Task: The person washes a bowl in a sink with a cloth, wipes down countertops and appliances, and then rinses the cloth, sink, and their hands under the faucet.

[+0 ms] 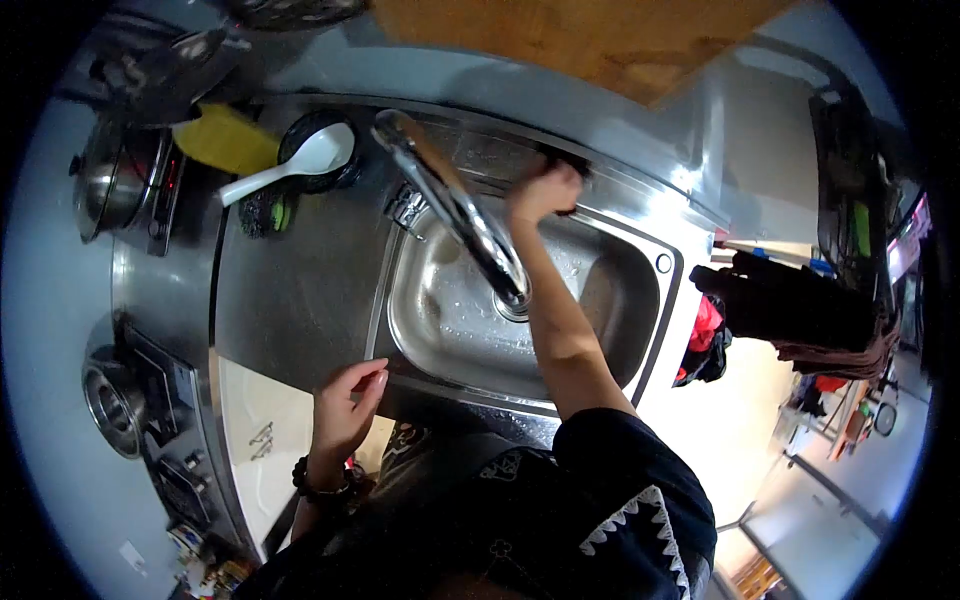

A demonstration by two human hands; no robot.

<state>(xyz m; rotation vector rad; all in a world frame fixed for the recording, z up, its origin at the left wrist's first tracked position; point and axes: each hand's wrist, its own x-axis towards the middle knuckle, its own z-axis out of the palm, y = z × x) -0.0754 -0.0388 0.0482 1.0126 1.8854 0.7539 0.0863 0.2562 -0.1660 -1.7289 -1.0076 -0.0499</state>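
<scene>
My right hand (547, 192) reaches across the sink (520, 345) to the ledge behind it. Its fingers are closed around a dark, soft-looking thing (576, 172), whose kind I cannot make out. Below that forearm, the steel basin is wet, with drops on its floor. A chrome faucet (450, 200) arches over the basin, its spout end above the drain. At the counter's front edge, left of the basin, my left hand (345, 410) holds nothing. Its fingers are partly stretched and apart from the thumb.
On the left counter, a white ladle (315, 155) rests over a dark bowl (300, 120), near a yellow item (228, 138) and a green-and-black scrubber (265, 215). A steel pot (97, 180) stands farther left. Dark cloths (790, 305) hang at the right.
</scene>
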